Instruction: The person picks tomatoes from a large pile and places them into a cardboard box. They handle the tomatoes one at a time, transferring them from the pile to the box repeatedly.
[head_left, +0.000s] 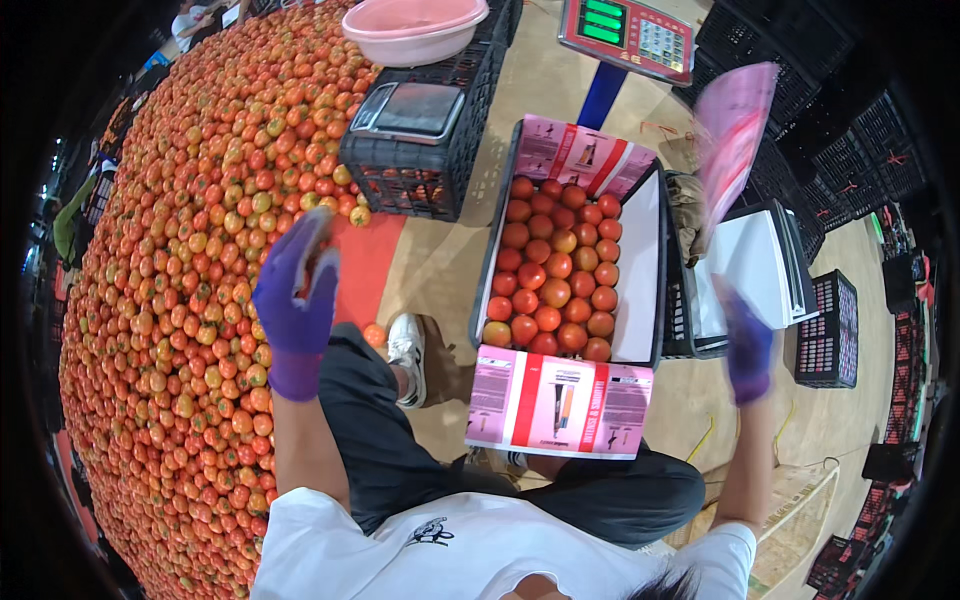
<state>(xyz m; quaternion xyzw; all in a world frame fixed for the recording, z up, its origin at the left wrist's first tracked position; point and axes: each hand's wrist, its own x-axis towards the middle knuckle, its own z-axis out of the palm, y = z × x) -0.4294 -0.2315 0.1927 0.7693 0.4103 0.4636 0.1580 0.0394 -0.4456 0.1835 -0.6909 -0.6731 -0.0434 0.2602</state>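
Observation:
My left hand, in a purple glove with a greyish palm, is raised over the near edge of a big heap of tomatoes. Its fingers and thumb curve around a reddish patch; whether that is a held tomato is unclear. Between my hands stands a dark crate with rows of tomatoes, a pale liner and pink printed cardboard flaps at both ends. My right hand, gloved and blurred, is beside a stack of white sheets. A blurred pink printed sheet stands tilted above that stack.
A small scale sits on a black crate, with pink basins behind. A platform scale's display rises beyond the tomato crate. Black crates stand at the right. One loose tomato lies near my shoe. Another person is far left.

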